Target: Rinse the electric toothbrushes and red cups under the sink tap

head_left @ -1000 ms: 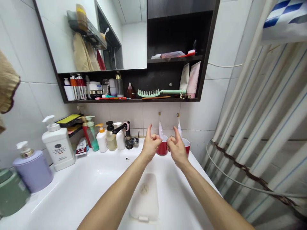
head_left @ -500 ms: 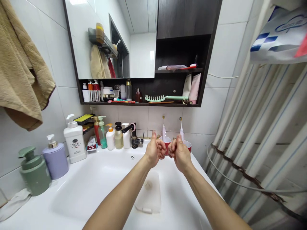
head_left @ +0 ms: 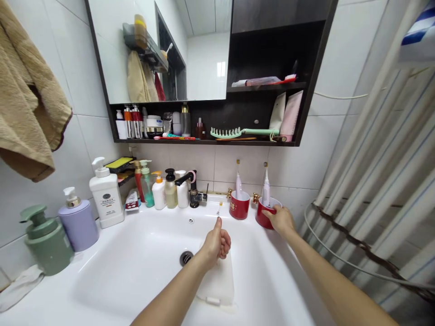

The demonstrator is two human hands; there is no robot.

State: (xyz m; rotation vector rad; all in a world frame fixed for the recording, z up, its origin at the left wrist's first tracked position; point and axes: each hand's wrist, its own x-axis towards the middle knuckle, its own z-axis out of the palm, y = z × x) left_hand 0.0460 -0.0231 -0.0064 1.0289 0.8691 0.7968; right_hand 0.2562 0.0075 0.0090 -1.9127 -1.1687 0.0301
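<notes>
My right hand [head_left: 280,219] grips the right red cup [head_left: 264,215] at the back of the sink, with an electric toothbrush [head_left: 265,190] standing in it. A second red cup [head_left: 239,207] with its own toothbrush stands just to the left. My left hand [head_left: 217,243] hovers over the white basin [head_left: 136,267] in a loose fist with the thumb up; what it holds, if anything, is hidden. A small white thing [head_left: 219,208] shows just above the thumb.
A black faucet [head_left: 190,185] and several pump bottles line the back edge. A white bottle [head_left: 106,194], a purple dispenser [head_left: 77,220] and a green one [head_left: 45,240] stand at left. A dark shelf [head_left: 204,140] hangs overhead; a striped curtain [head_left: 380,181] at right.
Both hands were raised together in thumbs-up fists in front of the cups. My right hand has moved right and closed on the right red cup; my left hand dropped over the basin.
</notes>
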